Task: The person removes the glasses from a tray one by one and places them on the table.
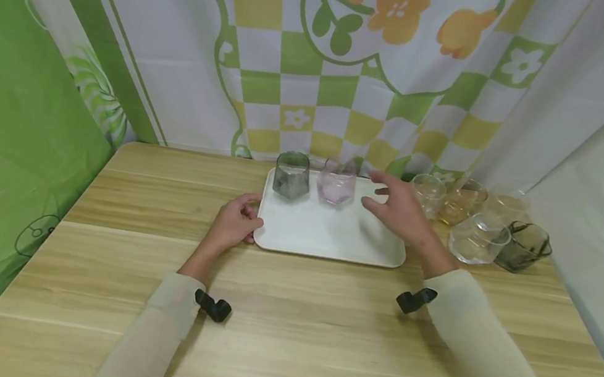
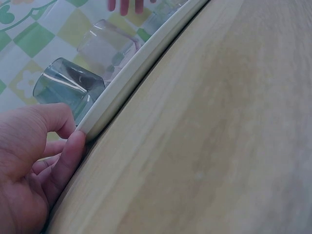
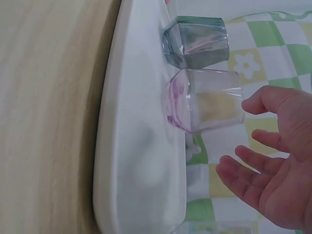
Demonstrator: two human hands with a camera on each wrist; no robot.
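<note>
One gray tumbler (image 1: 291,181) and one pink tumbler (image 1: 337,184) are standing on a white tray (image 1: 325,233); the left hand (image 1: 234,221) is pinching its left edge, the right hand (image 1: 399,211) is hovering spread nearby.

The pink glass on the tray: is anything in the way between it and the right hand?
Nothing visible stands between the right hand and the pink glass; the grey glass stands on its other side.
</note>
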